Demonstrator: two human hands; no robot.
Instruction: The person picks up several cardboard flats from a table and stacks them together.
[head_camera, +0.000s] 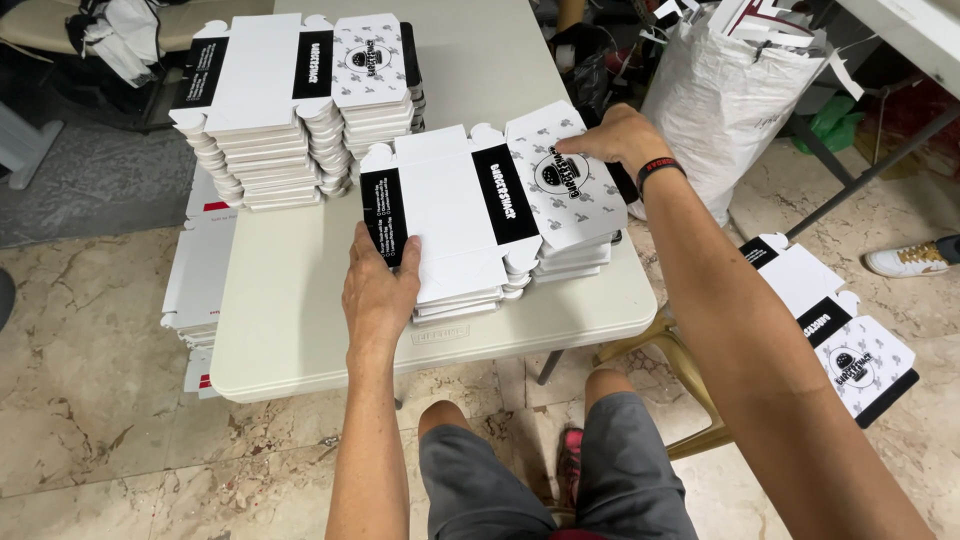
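Note:
A short stack of flat white-and-black die-cut box blanks (455, 215) lies near the front edge of a pale folding table (300, 330). My left hand (378, 285) grips the top blank at its near-left corner, thumb on top. My right hand (618, 135), with a dark wristband, presses fingers on the patterned far-right flap of the same blank. A taller stack of the same blanks (290, 110) stands behind, at the table's far left.
A white woven sack (725, 100) full of card offcuts stands right of the table. One loose blank (840, 330) lies on the marble floor at right. More flat white card (200, 270) is stacked beside the table's left edge. A sneaker (915, 258) shows far right.

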